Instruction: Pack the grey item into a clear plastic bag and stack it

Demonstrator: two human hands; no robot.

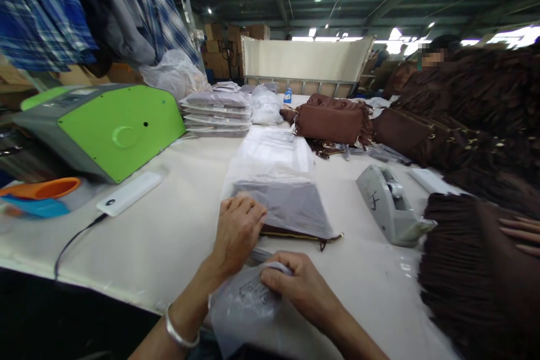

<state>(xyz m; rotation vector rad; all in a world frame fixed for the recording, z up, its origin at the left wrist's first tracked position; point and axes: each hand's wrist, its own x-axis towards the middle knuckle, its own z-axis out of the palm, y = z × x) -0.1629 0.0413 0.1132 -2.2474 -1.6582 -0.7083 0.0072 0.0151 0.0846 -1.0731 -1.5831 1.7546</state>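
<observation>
A brown bag (278,232) with a gold zipper edge lies partly inside a translucent plastic bag (270,152) at the centre of the table, with grey wrapping (291,207) over it. My left hand (239,228), a silver bangle on its wrist, rests with bent fingers on the near left corner of this package; whether it pinches the plastic is hidden. Nearer to me, my right hand (295,281) pinches the edge of loose translucent plastic (248,298) between thumb and fingers. Printed text shows on that plastic.
A green and grey machine (126,129) and a white device (129,194) stand left. Wrapped packages (217,112) are stacked behind. Brown fringed bags (333,119) lie at the back and right, beside a tape dispenser (390,205). Another person's hand (523,233) touches brown material.
</observation>
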